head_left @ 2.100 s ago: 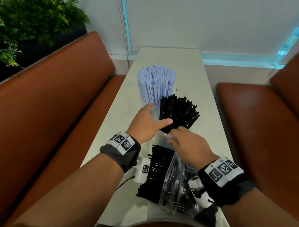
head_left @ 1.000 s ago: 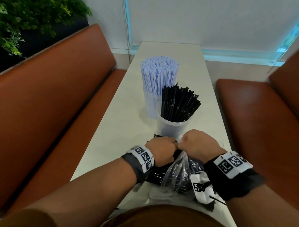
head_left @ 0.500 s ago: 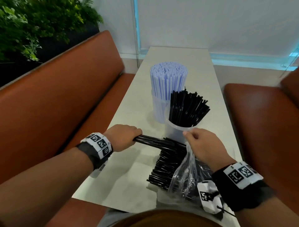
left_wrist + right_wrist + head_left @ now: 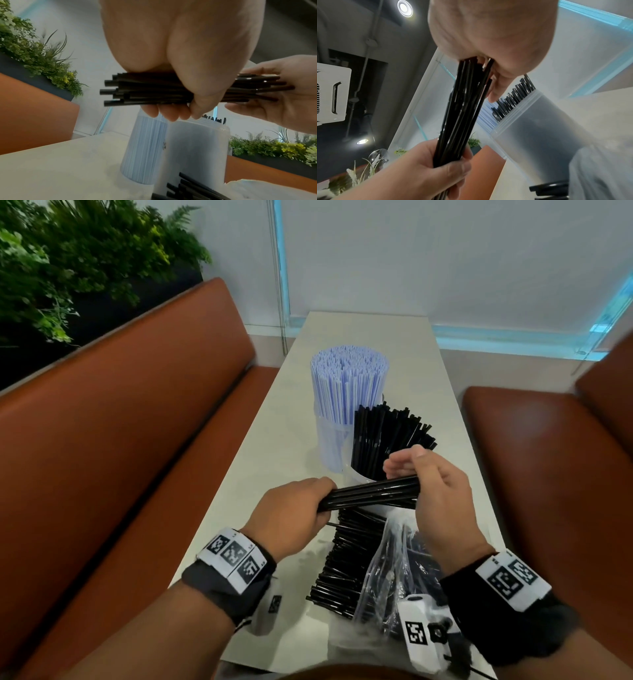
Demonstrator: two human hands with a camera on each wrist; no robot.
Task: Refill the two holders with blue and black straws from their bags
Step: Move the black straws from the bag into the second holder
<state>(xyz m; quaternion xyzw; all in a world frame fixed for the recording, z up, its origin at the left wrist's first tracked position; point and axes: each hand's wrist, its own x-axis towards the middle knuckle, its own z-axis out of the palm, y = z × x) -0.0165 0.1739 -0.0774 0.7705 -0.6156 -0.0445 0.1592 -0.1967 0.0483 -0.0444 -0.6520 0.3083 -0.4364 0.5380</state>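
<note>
Black straws (image 4: 371, 494) bunched sideways: left hand (image 4: 291, 513) clamped round one end, right hand (image 4: 436, 491) cupping the other. Light, slippery stuff, so grip both ends tight or they'll fan out.

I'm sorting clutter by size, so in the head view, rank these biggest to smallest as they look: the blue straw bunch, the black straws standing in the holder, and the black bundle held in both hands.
1. blue straw bunch
2. black straws standing in the holder
3. black bundle, though it lies nearer the camera and both hands hide its ends, so this place is unsure.
</note>
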